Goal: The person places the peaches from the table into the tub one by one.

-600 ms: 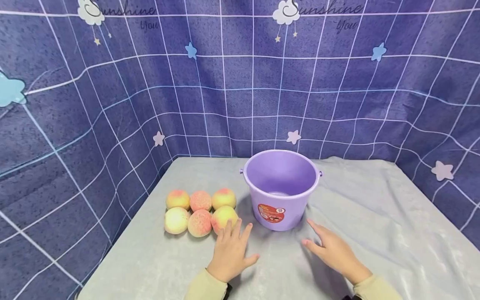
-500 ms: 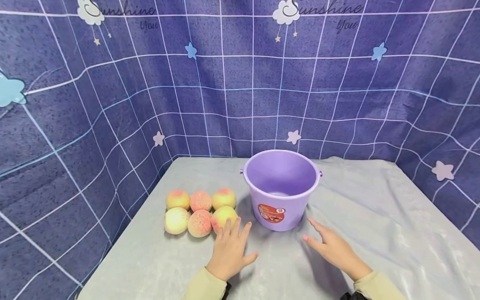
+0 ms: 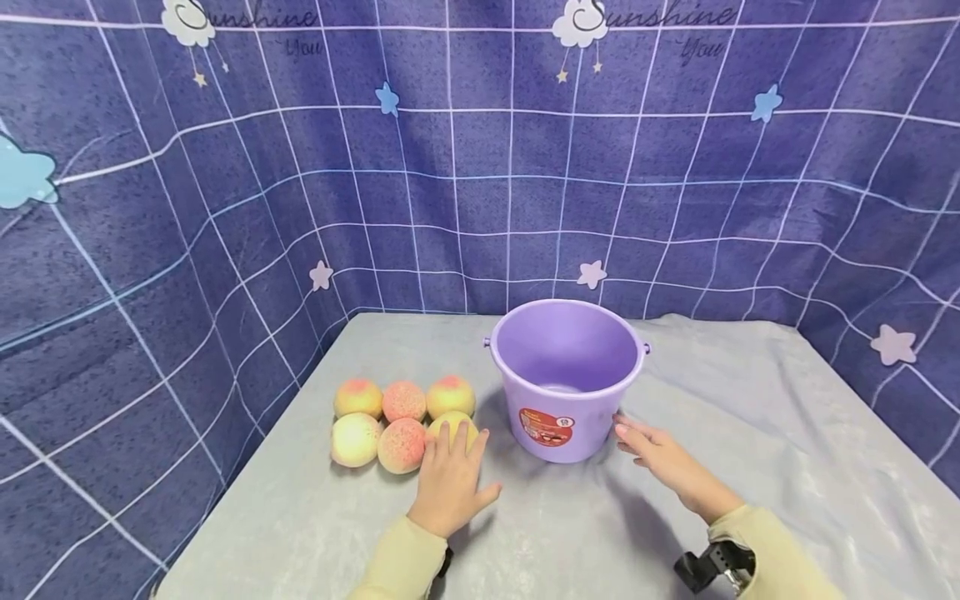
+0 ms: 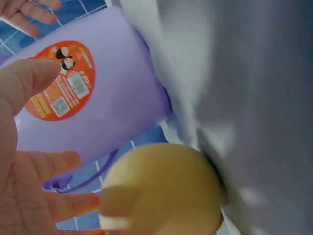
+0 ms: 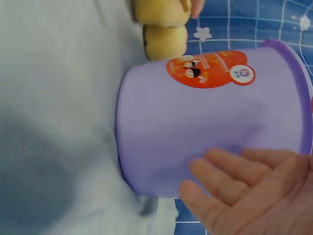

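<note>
Left hand [image 3: 450,490]: fingers straight and spread, tips over the yellow peach [image 4: 166,188] at its 12 o'clock; contact cannot be confirmed. Right hand [image 3: 671,468]: fingers extended, close beside the purple bucket [image 3: 592,417], which stands upright at its 10 o'clock, contact likewise unclear. Five other peaches [image 3: 402,445] lie on grey cloth [image 3: 300,525] at the bucket's 9 o'clock.

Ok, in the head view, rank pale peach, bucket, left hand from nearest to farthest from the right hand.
1. Bucket, beside the right hand.
2. Left hand, farther left.
3. Pale peach, left end of the front row.
</note>
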